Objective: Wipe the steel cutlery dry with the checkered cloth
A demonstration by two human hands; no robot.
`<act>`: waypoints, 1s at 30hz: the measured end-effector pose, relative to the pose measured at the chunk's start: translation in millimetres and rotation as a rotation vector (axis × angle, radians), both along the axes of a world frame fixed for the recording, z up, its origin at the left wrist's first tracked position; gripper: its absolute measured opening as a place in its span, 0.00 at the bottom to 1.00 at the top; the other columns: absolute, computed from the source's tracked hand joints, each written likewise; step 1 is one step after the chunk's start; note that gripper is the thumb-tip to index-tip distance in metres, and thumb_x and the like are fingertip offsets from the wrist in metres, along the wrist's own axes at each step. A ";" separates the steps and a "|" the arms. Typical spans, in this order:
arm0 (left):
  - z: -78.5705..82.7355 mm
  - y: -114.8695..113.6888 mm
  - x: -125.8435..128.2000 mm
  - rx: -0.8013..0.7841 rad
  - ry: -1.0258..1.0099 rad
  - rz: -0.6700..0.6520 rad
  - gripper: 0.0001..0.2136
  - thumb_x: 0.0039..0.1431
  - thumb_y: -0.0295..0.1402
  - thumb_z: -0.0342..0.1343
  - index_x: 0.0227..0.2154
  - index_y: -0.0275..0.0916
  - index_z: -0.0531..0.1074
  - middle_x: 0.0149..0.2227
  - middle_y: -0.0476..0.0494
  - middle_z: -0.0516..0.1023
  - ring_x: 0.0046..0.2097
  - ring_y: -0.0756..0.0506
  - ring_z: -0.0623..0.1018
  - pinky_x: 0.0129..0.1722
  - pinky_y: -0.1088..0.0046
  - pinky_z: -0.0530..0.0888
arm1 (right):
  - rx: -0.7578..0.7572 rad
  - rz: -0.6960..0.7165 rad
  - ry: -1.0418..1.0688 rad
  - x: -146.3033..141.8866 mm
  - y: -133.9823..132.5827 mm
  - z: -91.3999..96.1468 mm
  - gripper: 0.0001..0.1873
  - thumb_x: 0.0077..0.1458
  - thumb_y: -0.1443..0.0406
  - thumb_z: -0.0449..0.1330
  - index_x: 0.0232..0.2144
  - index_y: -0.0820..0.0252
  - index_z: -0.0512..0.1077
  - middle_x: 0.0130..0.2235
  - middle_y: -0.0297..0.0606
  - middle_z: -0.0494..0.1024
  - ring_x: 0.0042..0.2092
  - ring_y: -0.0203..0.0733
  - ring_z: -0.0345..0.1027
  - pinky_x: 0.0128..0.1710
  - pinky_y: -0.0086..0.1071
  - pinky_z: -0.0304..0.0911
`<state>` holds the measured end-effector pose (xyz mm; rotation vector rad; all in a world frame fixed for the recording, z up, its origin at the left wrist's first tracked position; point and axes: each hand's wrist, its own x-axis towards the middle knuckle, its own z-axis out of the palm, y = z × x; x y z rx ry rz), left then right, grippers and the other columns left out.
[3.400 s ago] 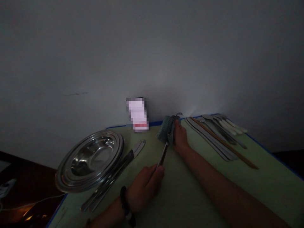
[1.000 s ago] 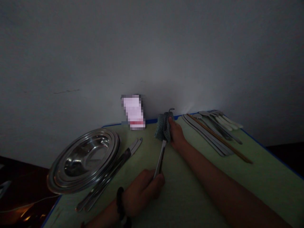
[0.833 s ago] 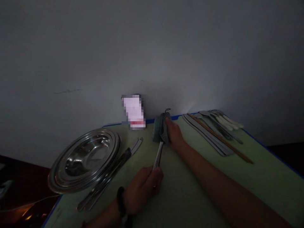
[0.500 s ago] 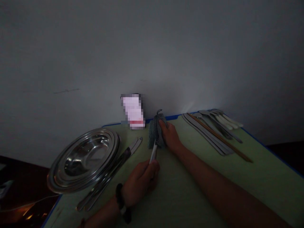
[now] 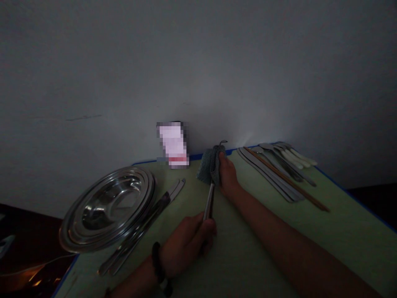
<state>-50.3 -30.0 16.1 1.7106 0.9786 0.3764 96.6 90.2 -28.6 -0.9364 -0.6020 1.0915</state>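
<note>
From where I stand, the left hand, a dark bracelet at its wrist, is nearest. It is closed around the handle of a metal utensil, which slants up and away above the bench. The right hand is further out, curled closed on a grey cloth with the thumb on the near face. The far end of the utensil enters the cloth; its type cannot be determined because that end is covered.

Step in hand, by my judgement: wiping the utensil. The next move seems to call for a firm left grip and light right pressure, the cloth following the length of the metal. If the covered end is a blade, fingers should stay behind the fabric.

Left side: two knives lie side by side, handles toward the person, just beside stacked metal dishes.

Right side, in a slanted row: flat utensils, chopsticks, spoons and pieces with white handles.

Rear: a phone, its screen lit and pixelated, leans against the wall.
</note>
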 end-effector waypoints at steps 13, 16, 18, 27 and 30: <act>1.3 -1.1 -1.9 0.043 0.095 -0.080 0.21 0.64 0.43 0.37 0.20 0.38 0.61 0.18 0.52 0.63 0.21 0.51 0.64 0.24 0.77 0.63 | -0.060 0.018 0.061 1.6 0.5 6.7 0.14 0.49 0.55 0.56 0.27 0.60 0.72 0.27 0.34 0.77 0.30 0.38 0.70 0.32 0.31 0.62; 2.0 -2.7 -1.9 0.072 0.101 -0.092 0.20 0.64 0.42 0.38 0.20 0.38 0.61 0.19 0.52 0.63 0.22 0.51 0.65 0.24 0.77 0.63 | -0.049 0.028 -0.042 2.6 0.9 3.0 0.16 0.47 0.53 0.57 0.26 0.60 0.72 0.27 0.33 0.76 0.29 0.38 0.68 0.32 0.31 0.60; 3.0 -3.3 -1.9 0.093 0.109 -0.096 0.20 0.64 0.42 0.38 0.21 0.38 0.61 0.19 0.52 0.64 0.22 0.51 0.65 0.25 0.77 0.63 | -0.043 0.030 -0.075 3.1 0.7 2.0 0.17 0.47 0.52 0.57 0.27 0.60 0.72 0.27 0.33 0.76 0.30 0.38 0.68 0.32 0.31 0.60; 4.1 -1.5 -0.2 0.101 0.125 -0.124 0.20 0.65 0.42 0.38 0.21 0.38 0.62 0.19 0.52 0.64 0.22 0.52 0.65 0.25 0.78 0.63 | -0.022 0.054 -0.057 3.6 1.3 1.2 0.17 0.47 0.51 0.58 0.28 0.60 0.73 0.27 0.35 0.77 0.33 0.40 0.70 0.34 0.30 0.62; 3.9 -1.8 -0.5 0.096 0.117 -0.113 0.20 0.65 0.42 0.37 0.22 0.38 0.62 0.20 0.52 0.64 0.22 0.52 0.65 0.24 0.79 0.63 | -0.021 0.042 -0.018 3.7 2.6 1.5 0.16 0.46 0.53 0.59 0.28 0.60 0.73 0.26 0.33 0.77 0.34 0.39 0.71 0.36 0.30 0.63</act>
